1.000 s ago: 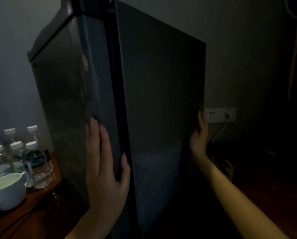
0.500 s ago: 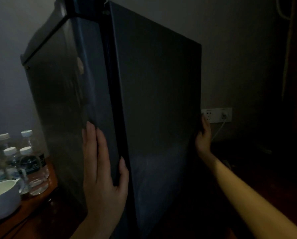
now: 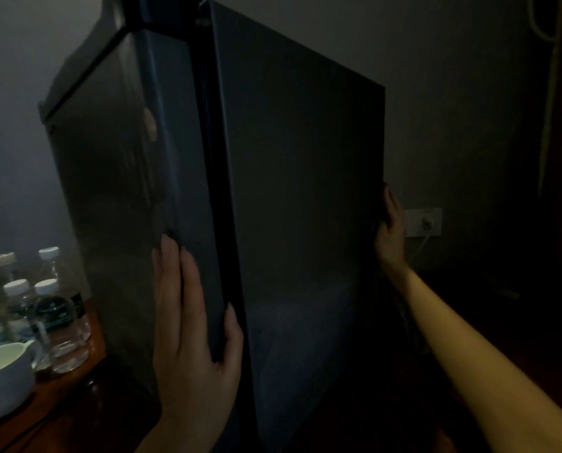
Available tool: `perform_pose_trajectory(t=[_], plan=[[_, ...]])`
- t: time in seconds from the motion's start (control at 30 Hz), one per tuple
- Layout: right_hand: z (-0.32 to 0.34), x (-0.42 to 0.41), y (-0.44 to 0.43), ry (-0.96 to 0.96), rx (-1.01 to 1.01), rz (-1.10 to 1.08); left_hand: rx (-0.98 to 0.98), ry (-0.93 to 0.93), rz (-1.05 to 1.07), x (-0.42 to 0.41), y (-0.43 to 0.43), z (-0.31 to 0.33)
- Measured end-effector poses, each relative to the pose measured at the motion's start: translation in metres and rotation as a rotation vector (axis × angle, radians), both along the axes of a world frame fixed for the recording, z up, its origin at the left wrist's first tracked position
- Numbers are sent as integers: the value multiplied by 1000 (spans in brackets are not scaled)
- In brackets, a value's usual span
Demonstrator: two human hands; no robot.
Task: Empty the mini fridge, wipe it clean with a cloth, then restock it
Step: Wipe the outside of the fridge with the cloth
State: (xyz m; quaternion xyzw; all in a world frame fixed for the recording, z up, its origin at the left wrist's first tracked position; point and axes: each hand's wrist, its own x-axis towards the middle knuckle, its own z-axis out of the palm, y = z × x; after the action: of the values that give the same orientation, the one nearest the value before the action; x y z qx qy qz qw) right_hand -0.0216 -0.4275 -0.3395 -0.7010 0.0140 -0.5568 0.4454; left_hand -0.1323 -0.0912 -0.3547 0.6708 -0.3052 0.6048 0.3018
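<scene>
Barely anything is shifting since the earlier frames: both hands are staying put, and the bottles and cup are sitting slightly further left in view. Mini fridge [image 3: 299, 191] is standing shut on the wooden table [image 3: 64, 397], seen corner-on and filling most of the view. Left hand [image 3: 188, 338] is pressing flat against its left face, fingers straight and together, thumb [image 3: 232, 335] reaching round the corner into the dark seam. Right hand [image 3: 391, 237] is gripping the far vertical edge of the right face, fingers curling behind it and mostly hidden. Water bottles [image 3: 54, 308] are standing left of the fridge, with a white cup [image 3: 5, 377] in front of them. Wall socket [image 3: 425, 222] is showing just past the right hand, a cable [image 3: 420, 248] hanging from it.
</scene>
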Motion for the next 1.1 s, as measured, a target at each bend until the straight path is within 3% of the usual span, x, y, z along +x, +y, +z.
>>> perform_pose_trajectory(t=[0.07,0.13,0.27,0.37,0.5,0.6,0.7,0.77,0.87,0.93,1.1], plan=[[-29,-2,12,33,108,-30,-12,4,-24,1,0,0],[-51,-13,40,10,87,-41,-21,-2,-49,4,-1,-3],[-36,-36,85,-112,-178,53,-27,-8,-82,8,-1,-5],[5,-25,63,-146,-291,44,-19,-2,-57,6,-1,-3],[-9,-2,14,-3,-11,-8,-11,10,-39,2,-2,-2],[-50,-16,38,51,152,4,-14,7,-37,1,0,0],[-58,-47,90,-53,-59,89,-5,-13,-20,1,-1,-1],[-32,-59,109,-144,-279,191,-13,-15,-42,4,-2,-3],[20,-52,97,-187,-384,215,-23,-12,-74,9,-2,-6],[36,-32,66,-182,-350,141,-24,-14,-78,9,-2,-6],[-3,-1,5,-7,15,34,-20,-17,-65,8,-1,-5]])
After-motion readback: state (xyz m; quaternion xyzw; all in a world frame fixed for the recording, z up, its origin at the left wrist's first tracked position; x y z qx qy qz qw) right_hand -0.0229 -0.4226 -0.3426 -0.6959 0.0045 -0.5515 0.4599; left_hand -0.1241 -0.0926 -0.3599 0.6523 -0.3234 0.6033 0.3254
